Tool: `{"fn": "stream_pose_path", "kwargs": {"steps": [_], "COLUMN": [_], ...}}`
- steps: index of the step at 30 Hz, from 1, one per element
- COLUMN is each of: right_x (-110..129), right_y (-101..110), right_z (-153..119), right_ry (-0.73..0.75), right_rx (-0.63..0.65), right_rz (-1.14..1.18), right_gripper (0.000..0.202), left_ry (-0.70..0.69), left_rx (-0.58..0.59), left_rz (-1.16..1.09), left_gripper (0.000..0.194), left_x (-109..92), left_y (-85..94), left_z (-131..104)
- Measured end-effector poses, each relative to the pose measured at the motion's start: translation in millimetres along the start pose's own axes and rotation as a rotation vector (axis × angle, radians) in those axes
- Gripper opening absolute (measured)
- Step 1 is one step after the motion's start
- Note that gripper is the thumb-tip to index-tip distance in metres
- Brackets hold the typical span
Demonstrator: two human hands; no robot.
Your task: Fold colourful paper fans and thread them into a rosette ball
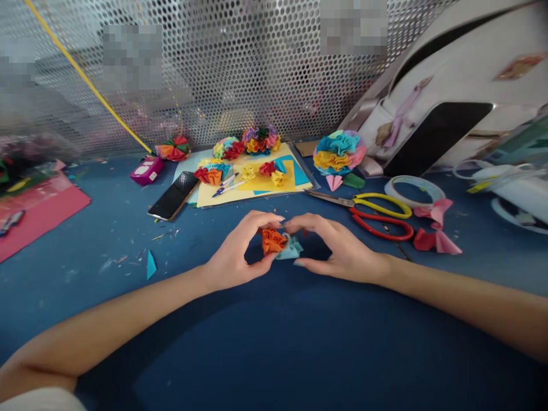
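My left hand (240, 245) pinches a ruffled orange paper flower (273, 242) between its thumb and fingers, above the near part of the table. Pressed against its right side is a light blue crimped paper flower (291, 248). My right hand (342, 248) curves around the light blue one, fingertips at its top and thumb by its lower right edge. Whether the two pieces are joined cannot be made out. Beyond my right hand lie scissors (372, 212) with one yellow and one red handle, blades pointing left.
On the blue table (274, 348) lie a phone (174, 196), a purple box (146, 170), colored paper sheets (209, 200) with paper flowers and pens, a multicolored paper ball (339, 152), a tape roll (415, 190) and pink paper pieces (436, 228). A dark phone (439, 137) leans on a backpack (466, 68).
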State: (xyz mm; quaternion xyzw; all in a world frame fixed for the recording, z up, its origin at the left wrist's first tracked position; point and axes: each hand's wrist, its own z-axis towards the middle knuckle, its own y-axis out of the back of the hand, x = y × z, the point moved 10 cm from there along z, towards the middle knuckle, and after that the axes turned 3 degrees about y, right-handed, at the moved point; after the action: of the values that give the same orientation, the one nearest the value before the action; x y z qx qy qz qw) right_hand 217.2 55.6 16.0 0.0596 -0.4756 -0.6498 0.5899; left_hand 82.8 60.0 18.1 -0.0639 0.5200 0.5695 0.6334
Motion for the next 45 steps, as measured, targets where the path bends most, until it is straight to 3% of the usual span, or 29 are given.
{"fn": "stream_pose_path", "kwargs": {"steps": [5, 9, 17, 24, 30, 39, 45], "right_x": [-9, -15, -23, -18, -20, -42, -76], "right_y": [-4, -10, -20, -35, -19, 16, 49], "right_z": [-2, 1, 2, -1, 5, 24, 64], "right_ry": [-0.151, -0.227, -0.35, -0.46, -0.389, -0.317, -0.352], "right_rx": [-0.053, -0.017, 0.033, 0.007, 0.086, -0.02, -0.036], "right_rz": [0.13, 0.168, 0.208, 0.48, 0.164, -0.07, -0.383], "right_gripper": [0.043, 0.032, 0.025, 0.022, 0.013, 0.019, 0.025], "left_ry": [0.004, -0.032, 0.032, 0.018, 0.058, 0.045, 0.055], "left_rx": [-0.044, -0.094, -0.017, -0.027, 0.044, 0.076, 0.099], "left_rz": [0.02, 0.16, 0.213, 0.318, 0.434, 0.448, 0.363], "left_gripper": [0.056, 0.035, 0.009, 0.012, 0.012, 0.011, 0.046], "left_x": [0, -6, 0, -4, 0, -2, 4], "left_y": [6.1, 13.5, 6.8, 7.6, 1.3, -2.0, -3.4], "left_z": [0, 0, -1, -6, -6, -4, -3]}}
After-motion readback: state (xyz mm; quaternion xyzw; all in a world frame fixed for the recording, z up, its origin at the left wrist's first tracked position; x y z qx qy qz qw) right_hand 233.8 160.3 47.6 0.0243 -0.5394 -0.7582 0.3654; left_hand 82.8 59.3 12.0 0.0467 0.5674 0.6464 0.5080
